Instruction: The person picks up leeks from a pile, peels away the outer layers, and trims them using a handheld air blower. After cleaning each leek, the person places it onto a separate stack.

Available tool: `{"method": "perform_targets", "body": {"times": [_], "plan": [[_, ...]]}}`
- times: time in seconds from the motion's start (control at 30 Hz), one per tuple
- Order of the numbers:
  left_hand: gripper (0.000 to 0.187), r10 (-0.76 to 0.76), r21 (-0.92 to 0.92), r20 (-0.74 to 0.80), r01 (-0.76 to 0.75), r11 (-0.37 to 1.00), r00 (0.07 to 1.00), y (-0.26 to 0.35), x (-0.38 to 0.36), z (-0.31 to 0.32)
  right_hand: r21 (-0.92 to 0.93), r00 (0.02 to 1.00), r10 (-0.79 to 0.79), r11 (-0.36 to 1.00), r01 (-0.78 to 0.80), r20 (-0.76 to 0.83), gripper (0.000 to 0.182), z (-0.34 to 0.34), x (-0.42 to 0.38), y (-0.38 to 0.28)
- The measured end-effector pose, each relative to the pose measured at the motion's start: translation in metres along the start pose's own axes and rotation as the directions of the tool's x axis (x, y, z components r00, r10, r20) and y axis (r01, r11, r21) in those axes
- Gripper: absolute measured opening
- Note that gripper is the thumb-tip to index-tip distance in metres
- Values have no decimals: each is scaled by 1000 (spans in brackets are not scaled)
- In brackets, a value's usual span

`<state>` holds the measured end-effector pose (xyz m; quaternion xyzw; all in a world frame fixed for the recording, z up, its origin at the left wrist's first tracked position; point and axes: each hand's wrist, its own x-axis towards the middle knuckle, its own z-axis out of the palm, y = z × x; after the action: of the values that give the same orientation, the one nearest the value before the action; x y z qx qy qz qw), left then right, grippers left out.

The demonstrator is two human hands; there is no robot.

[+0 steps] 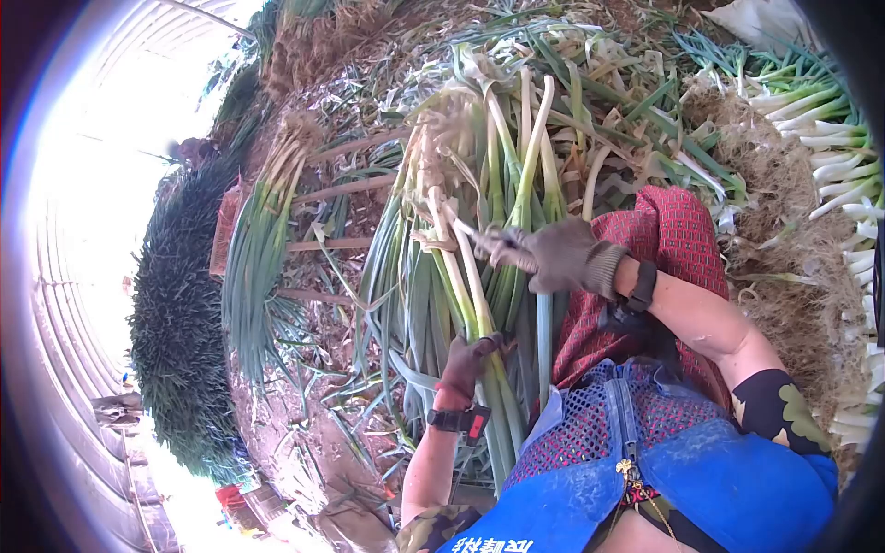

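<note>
My left hand [468,361], in a dark glove, is closed around the green stalks of a few long green onions [472,281], their white ends pointing away from me. My right hand [556,255], in a grey-brown glove, is beside the white parts of these stalks. Its fingers are drawn together near a pale strip [454,219], slightly blurred, and what they pinch is hard to make out. Beneath and beyond both hands lies a large pile of green onions [406,235] with dry roots and withered outer skins.
Another bunch of green onions [267,230] rests on wooden slats [346,189] to the left. Farther left is a tall dark green stack [180,341]. Rows of cleaned white-stemmed onions [843,166] line the right side. Stripped leaves [636,101] litter the ground.
</note>
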<state>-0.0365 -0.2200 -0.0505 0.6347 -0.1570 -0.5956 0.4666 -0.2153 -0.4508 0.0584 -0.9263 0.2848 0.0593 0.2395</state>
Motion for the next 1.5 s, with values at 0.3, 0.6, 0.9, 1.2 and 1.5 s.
{"method": "perform_targets", "body": {"times": [0.3, 0.6, 0.9, 1.2, 1.5], "plan": [[25, -3, 4, -49, 3, 1000, 999, 2, -4, 7, -138, 992, -126, 982, 125, 0, 71, 18, -6, -14], [33, -20, 38, -57, 22, 999, 998, 4, 1, 12, -50, 996, -33, 998, 29, -85, 72, 16, 62, -10], [35, 25, 58, -186, -14, 998, 982, -1, 1, 21, -10, 997, 54, 998, -54, -61, 55, 17, 51, -7], [35, 374, 356, -142, -305, 883, 916, 153, 5, 13, 172, 929, 65, 985, -1, -365, 85, -28, 1, 17], [36, 378, 330, 37, -369, 869, 925, 205, 49, 46, 287, 929, 132, 957, -29, -346, 86, -56, -32, 62]]}}
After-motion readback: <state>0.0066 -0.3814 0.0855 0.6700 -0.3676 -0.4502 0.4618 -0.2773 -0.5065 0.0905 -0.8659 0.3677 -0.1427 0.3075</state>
